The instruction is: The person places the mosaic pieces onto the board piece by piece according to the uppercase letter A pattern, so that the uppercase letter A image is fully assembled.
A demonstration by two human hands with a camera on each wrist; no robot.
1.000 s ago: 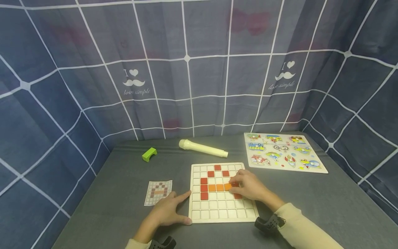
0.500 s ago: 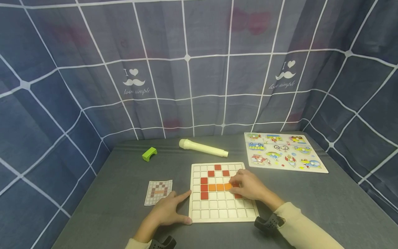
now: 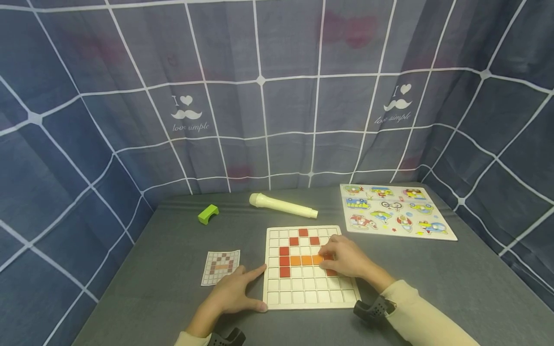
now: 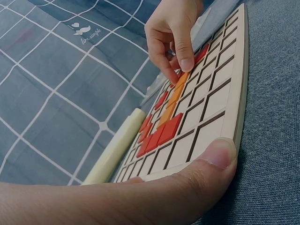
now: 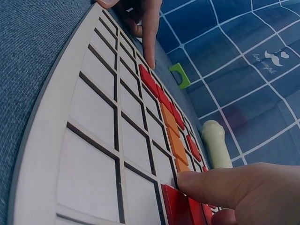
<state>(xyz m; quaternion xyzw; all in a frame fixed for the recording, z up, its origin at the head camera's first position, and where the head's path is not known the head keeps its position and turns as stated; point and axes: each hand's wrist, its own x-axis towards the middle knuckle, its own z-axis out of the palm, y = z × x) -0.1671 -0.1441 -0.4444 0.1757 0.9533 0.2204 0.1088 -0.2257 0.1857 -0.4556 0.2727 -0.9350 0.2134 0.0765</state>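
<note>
A cream gridded board [image 3: 303, 290] lies on the grey cloth, with red tiles [image 3: 284, 261] forming an arch and a row of orange tiles [image 3: 306, 260] across it. My right hand [image 3: 348, 257] is over the board's right part, thumb and finger pinching the rightmost orange tile [image 4: 183, 77] in its cell. Some red tiles there are partly hidden by the hand. At the board's left edge, my left hand [image 3: 231, 293] rests with index finger and thumb spread apart, both touching the rim. The left thumb [image 4: 218, 154] lies at the near corner in the left wrist view.
A small pattern card [image 3: 220, 268] lies left of the board, beside the left hand. Behind are a green arch block [image 3: 208, 214] and a pale yellow toy microphone [image 3: 283, 206]. A vehicle-picture puzzle board [image 3: 396, 211] sits at the back right. Checked curtains [image 3: 285, 105] enclose the table.
</note>
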